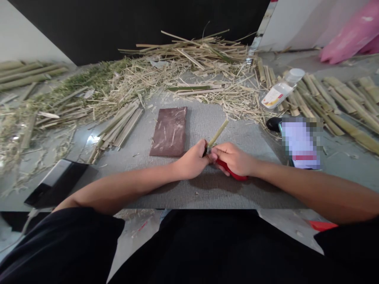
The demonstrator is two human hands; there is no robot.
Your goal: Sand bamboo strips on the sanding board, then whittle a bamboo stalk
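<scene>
Both my hands meet over the front middle of the table. My left hand (pixel 192 161) is closed on a narrow bamboo strip (pixel 219 133), whose pale green end sticks up and to the right past the fingers. My right hand (pixel 237 158) is wrapped round a red-handled tool (pixel 238 176), held against the strip. Fingers hide the working end of the tool; only a small dark part shows by my left thumb. Just left of my hands lies a brown rectangular pad (pixel 168 132) with pale scuffs.
Split bamboo strips (pixel 121 126) lie in a bundle at left, with shavings (pixel 133 81) heaped behind. To the right are a white-capped bottle (pixel 280 92), a lit phone (pixel 300 144) and cut bamboo pieces (pixel 319 94). A black-and-silver device (pixel 57 183) sits near the left front edge.
</scene>
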